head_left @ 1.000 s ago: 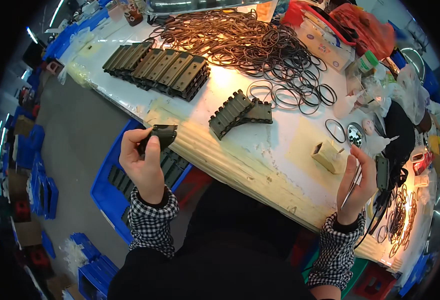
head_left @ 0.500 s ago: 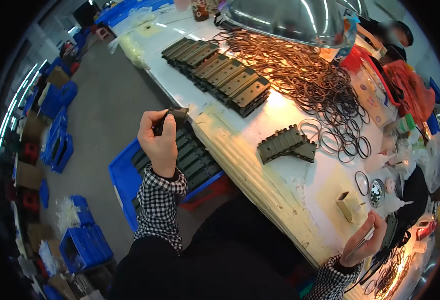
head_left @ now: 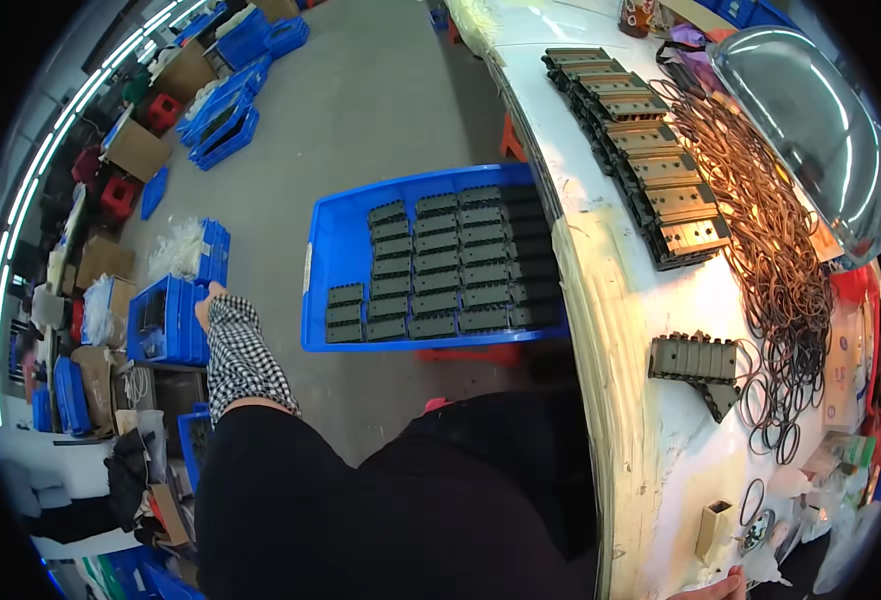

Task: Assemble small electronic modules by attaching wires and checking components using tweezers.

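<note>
My left hand [head_left: 207,305] reaches out to the left, at the edge of a blue crate [head_left: 170,350] with dark contents. Its fingers are mostly hidden, and I cannot make out anything in it. At the lower edge, only part of my right hand [head_left: 722,586] shows, fingertips together over the table. What they pinch, if anything, is too small to tell. Close to it stand a small beige block with a hollow top [head_left: 715,530] and a round dish of small bits [head_left: 756,532]. Two dark ribbed rectangular parts [head_left: 693,360] lie further up the table, one partly over the other.
A blue bin [head_left: 334,230] holding rows of dark parts sits beside the table edge [head_left: 600,400]. Stacked parts [head_left: 650,160], a heap of dark rubber rings [head_left: 760,210] and a large shiny lamp hood [head_left: 805,130] occupy the table's far side. More blue crates [head_left: 225,120] stand on the left.
My view has turned left. My left hand has swung from above the bin, where it held a dark part, out to the crate on the left. My right hand has slid toward the lower edge.
</note>
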Demonstrator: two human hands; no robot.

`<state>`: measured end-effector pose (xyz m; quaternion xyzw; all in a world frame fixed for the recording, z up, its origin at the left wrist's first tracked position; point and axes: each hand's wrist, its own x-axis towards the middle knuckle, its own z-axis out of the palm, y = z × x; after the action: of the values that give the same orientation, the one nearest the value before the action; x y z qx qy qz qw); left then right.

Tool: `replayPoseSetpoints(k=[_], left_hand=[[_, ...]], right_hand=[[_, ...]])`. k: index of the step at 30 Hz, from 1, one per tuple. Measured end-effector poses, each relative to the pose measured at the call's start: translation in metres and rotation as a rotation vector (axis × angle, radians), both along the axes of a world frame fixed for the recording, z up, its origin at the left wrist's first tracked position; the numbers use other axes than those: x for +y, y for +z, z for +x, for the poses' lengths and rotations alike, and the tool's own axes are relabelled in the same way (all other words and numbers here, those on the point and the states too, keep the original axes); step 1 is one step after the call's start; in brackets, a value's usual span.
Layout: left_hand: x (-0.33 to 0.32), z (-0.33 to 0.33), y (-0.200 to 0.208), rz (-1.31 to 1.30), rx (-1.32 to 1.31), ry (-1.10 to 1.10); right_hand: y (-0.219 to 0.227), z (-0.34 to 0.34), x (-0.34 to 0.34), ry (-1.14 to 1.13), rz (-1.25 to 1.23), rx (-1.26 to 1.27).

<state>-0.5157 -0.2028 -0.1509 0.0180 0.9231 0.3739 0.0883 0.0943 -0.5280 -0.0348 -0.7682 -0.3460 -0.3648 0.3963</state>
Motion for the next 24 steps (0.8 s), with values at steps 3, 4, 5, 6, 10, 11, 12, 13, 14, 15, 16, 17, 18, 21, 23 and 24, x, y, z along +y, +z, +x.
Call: replayPoseSetpoints(k=[3, 4, 5, 6, 10, 11, 12, 13, 14, 15, 16, 17, 18, 21, 23, 24], left_hand=[[-0.029, 0.008, -0.006, -0.034, -0.039, 0.191], [-0.030, -0.002, -0.012, -0.064, -0.035, 0.197], [-0.030, -0.014, -0.027, -0.096, -0.039, 0.196], [-0.025, -0.037, -0.044, -0.080, -0.022, 0.134], [0.045, -0.042, -0.042, 0.137, 0.168, -0.099], [0.074, -0.054, -0.047, 0.502, 0.159, -0.221], [0.105, -0.032, -0.035, 0.643, 0.217, -0.317], [0.126, 0.038, -0.002, 0.821, 0.309, -0.412], [0.132, 0.086, 0.030, 0.898, 0.362, -0.537], [0.135, 0.114, 0.052, 0.974, 0.440, -0.697], [0.127, 0.160, 0.074, 1.092, 0.370, -0.846], [0.117, 0.202, 0.093, 1.207, 0.335, -0.970], [0.111, 0.235, 0.104, 1.249, 0.316, -1.063], [0.075, 0.286, 0.123, 1.388, 0.565, -1.224], [0.056, 0.292, 0.121, 1.310, 0.799, -1.281], [0.051, 0.293, 0.120, 1.287, 0.826, -1.260]], right_hand=[[0.005, -0.001, 0.002, -0.020, -0.059, -0.065], [0.003, 0.000, 0.004, -0.003, -0.041, -0.039], [0.002, 0.001, 0.005, 0.006, -0.023, -0.022], [0.001, 0.002, 0.004, 0.007, -0.002, -0.007], [0.005, 0.003, 0.008, 0.020, -0.067, -0.090], [0.005, 0.005, 0.008, 0.005, -0.049, -0.073], [0.005, 0.003, 0.009, -0.004, -0.036, -0.063], [0.006, -0.001, 0.008, -0.024, -0.026, -0.057], [0.006, 0.000, 0.007, -0.020, -0.038, -0.067], [0.008, -0.003, 0.009, -0.016, -0.052, -0.060], [0.011, -0.008, 0.010, -0.028, -0.077, -0.068], [0.005, -0.003, 0.002, 0.009, -0.032, -0.088], [0.007, -0.008, 0.001, -0.008, -0.019, -0.109], [0.009, -0.013, 0.001, 0.013, -0.015, -0.082], [0.005, -0.014, 0.001, 0.040, 0.025, -0.071], [0.004, -0.014, 0.003, 0.054, 0.013, -0.071]])
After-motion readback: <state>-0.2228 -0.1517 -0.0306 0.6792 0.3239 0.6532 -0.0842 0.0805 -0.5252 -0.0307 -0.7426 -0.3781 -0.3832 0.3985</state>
